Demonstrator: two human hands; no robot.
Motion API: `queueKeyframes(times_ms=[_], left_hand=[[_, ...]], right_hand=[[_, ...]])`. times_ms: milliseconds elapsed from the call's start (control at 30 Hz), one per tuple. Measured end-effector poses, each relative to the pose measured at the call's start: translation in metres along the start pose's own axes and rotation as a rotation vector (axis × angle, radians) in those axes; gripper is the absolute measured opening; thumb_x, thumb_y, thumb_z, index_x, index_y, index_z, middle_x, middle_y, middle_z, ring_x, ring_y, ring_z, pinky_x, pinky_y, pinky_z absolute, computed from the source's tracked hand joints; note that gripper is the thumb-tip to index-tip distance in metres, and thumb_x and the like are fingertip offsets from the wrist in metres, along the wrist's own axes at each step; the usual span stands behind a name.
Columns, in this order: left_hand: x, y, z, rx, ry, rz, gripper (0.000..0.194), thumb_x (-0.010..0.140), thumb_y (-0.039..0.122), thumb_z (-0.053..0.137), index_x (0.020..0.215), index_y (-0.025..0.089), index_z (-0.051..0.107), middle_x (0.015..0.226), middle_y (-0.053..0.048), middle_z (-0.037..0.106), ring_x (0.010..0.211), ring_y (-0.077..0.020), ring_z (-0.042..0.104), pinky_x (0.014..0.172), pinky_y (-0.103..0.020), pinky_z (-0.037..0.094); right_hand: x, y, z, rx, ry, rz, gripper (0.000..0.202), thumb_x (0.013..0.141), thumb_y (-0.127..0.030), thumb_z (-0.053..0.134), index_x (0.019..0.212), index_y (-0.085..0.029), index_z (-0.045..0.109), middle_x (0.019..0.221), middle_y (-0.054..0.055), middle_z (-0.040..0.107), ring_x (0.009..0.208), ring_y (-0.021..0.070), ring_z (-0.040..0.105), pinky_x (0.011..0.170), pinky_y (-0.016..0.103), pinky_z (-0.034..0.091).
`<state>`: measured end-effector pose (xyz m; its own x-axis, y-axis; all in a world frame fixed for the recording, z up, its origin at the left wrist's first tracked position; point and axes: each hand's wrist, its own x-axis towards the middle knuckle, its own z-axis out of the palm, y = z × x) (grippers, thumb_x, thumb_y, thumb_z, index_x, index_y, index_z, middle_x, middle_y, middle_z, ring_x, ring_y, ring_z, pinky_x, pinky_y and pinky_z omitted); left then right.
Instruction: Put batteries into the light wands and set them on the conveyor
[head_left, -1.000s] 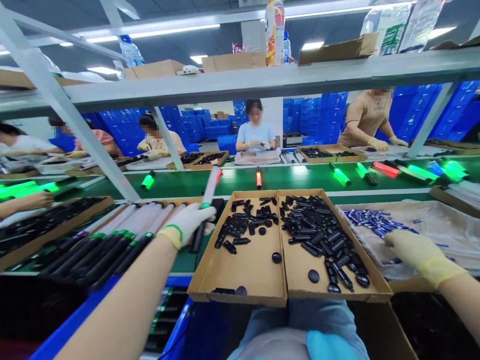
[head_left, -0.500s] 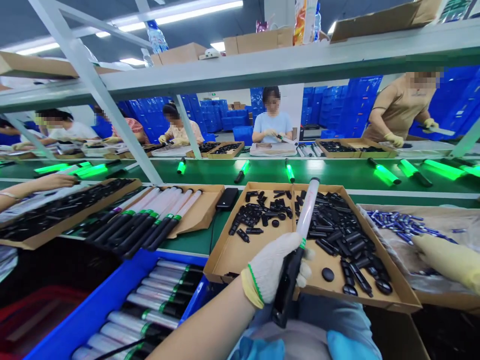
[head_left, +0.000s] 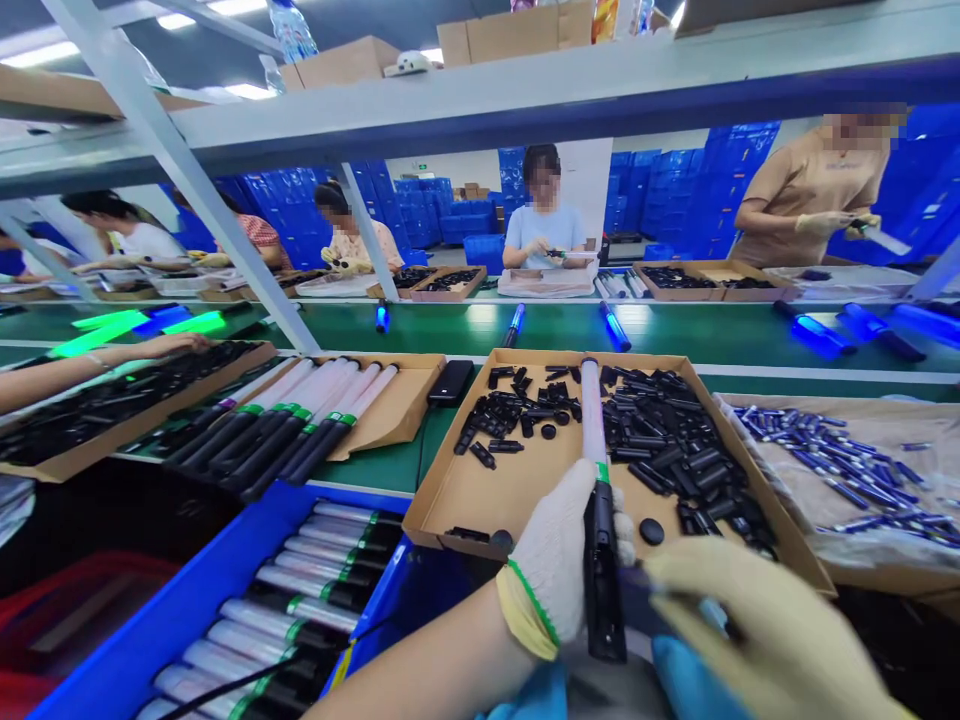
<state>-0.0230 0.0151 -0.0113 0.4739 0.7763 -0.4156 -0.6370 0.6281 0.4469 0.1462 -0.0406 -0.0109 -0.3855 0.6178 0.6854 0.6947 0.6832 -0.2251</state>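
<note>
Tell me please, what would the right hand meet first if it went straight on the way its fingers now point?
Most likely the black handle of the stick, just below the fingertips of the left hand; depth is unclear, so the right hand might pass above.

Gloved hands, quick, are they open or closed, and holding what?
Left hand: closed around a light stick.
Right hand: too blurred to tell if it's open or holding anything.
</note>
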Motion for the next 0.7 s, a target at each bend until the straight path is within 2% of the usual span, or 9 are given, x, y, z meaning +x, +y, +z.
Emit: queueKeyframes(times_ms=[100, 233, 433, 600, 700], left_hand=[[-0.002, -0.003, 0.005, -0.04, 0.058, -0.001, 0.039, 0.09, 0.051, 0.057, 0.078, 0.014, 0.059, 0.06, -0.002, 0.057, 0.049, -0.0096, 0.053, 0.048, -0.018, 0.045], [-0.005, -0.002, 0.005, -0.067, 0.065, 0.034, 0.036, 0.09, 0.05, 0.057, 0.081, 0.015, 0.058, 0.061, -0.001, 0.056, 0.049, -0.0099, 0.053, 0.05, -0.02, 0.046], [-0.004, -0.004, 0.006, -0.102, 0.04, 0.171, 0.021, 0.087, 0.038, 0.066, 0.095, 0.02, 0.058, 0.069, 0.003, 0.055, 0.053, -0.0092, 0.055, 0.051, -0.02, 0.048], [-0.002, -0.002, 0.004, -0.109, 0.037, 0.149, 0.024, 0.091, 0.042, 0.061, 0.091, 0.019, 0.057, 0.067, 0.002, 0.054, 0.051, -0.0082, 0.053, 0.049, -0.019, 0.048], [0.002, -0.002, -0.001, -0.118, 0.042, 0.167, 0.025, 0.091, 0.044, 0.06, 0.092, 0.019, 0.056, 0.069, 0.002, 0.053, 0.052, -0.0084, 0.054, 0.047, -0.019, 0.047]], right_hand=[[0.012, -0.011, 0.016, 0.015, -0.024, -0.081, 0.025, 0.102, -0.024, 0.043, 0.096, -0.023, 0.066, 0.088, 0.001, 0.072, 0.075, 0.0148, 0.068, 0.068, 0.026, 0.054], [0.012, -0.019, 0.021, -0.003, 0.008, -0.085, 0.02, 0.1, -0.018, 0.044, 0.097, -0.02, 0.064, 0.088, 0.003, 0.072, 0.074, 0.0159, 0.067, 0.07, 0.029, 0.053], [0.009, -0.02, 0.019, 0.024, 0.056, -0.081, 0.012, 0.098, -0.018, 0.051, 0.099, -0.019, 0.063, 0.09, 0.003, 0.072, 0.079, 0.015, 0.067, 0.073, 0.027, 0.053], [0.015, -0.025, 0.021, -0.029, 0.032, -0.066, 0.026, 0.103, -0.019, 0.041, 0.094, -0.019, 0.066, 0.086, 0.003, 0.072, 0.077, 0.0151, 0.066, 0.073, 0.028, 0.051], [0.014, -0.029, 0.019, 0.04, -0.019, -0.05, 0.031, 0.104, -0.028, 0.039, 0.095, -0.021, 0.067, 0.091, 0.002, 0.073, 0.08, 0.0154, 0.065, 0.074, 0.029, 0.05]])
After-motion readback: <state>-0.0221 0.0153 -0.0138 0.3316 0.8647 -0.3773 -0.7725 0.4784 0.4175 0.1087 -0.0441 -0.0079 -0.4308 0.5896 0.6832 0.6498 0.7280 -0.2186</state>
